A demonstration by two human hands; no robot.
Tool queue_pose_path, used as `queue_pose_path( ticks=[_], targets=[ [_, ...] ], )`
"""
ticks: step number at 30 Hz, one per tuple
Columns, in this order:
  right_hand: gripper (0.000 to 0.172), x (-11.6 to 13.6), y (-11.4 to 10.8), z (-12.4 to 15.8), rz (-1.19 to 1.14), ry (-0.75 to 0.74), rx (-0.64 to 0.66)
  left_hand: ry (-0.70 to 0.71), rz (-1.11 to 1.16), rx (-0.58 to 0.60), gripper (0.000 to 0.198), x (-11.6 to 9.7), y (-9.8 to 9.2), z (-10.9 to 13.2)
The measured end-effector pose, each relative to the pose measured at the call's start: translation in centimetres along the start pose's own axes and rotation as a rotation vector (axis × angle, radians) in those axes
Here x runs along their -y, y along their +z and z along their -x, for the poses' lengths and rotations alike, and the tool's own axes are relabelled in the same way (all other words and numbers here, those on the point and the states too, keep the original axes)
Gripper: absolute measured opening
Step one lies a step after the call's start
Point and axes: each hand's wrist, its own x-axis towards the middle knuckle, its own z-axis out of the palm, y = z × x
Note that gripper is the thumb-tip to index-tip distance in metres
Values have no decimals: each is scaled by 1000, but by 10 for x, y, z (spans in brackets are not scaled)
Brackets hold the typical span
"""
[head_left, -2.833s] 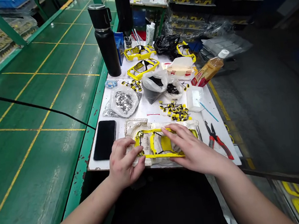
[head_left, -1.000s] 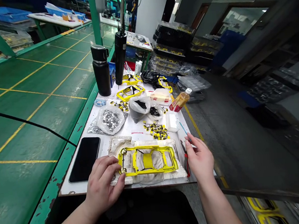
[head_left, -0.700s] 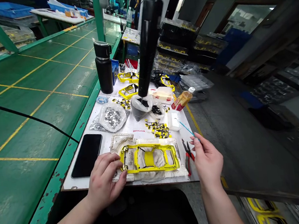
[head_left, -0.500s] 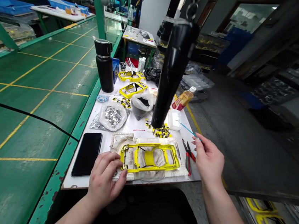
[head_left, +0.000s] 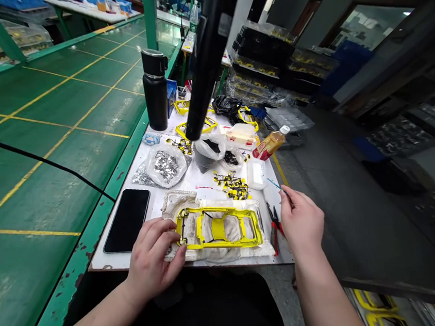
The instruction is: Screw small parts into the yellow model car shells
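A yellow plastic toy car body (head_left: 218, 228) lies underside up on a worn whitish padded rest (head_left: 211, 256). My left hand (head_left: 153, 255) grips its left end, fingers over the far corner and thumb at the near edge. Small metallic parts sit at that end, partly behind my fingertips. In my right hand (head_left: 303, 221), closed in a pinch, is a thin blue stick (head_left: 274, 183) pointing up and left; its kind cannot be made out. The stick's tip is just right of a small white container (head_left: 256, 174). Red-handled pliers (head_left: 274, 229) lie below it.
A black electric screwdriver (head_left: 206, 55) hangs over the table. Behind the car body are small black-and-yellow parts (head_left: 235, 187), a bag of silvery pieces (head_left: 165, 166) and a drink bottle (head_left: 272, 143). A phone (head_left: 127, 220) and black flask (head_left: 155, 89) stand near the green conveyor (head_left: 48, 175).
My right hand has drawn the blue stick's tip from the white container, rightward. The hanging screwdriver has swung left and up. My left hand keeps its grip on the car body.
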Motion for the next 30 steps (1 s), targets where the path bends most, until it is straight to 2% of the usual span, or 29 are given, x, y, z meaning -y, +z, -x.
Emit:
queue_pose_path(
  ticks=[7,13,22,30],
  targets=[
    [52,8,3,-7,152,-10,16,-4,7,0,16,0,1,0],
    [49,16,3,-8,236,20,-43,-10,13,-1,17,0,1,3],
    [41,16,0,-12,247,14,-156,-11,22,1,15,0,2,3],
    [40,12,3,-12,224,-76,-164,-13,26,-7,16,0,2,2]
  ],
)
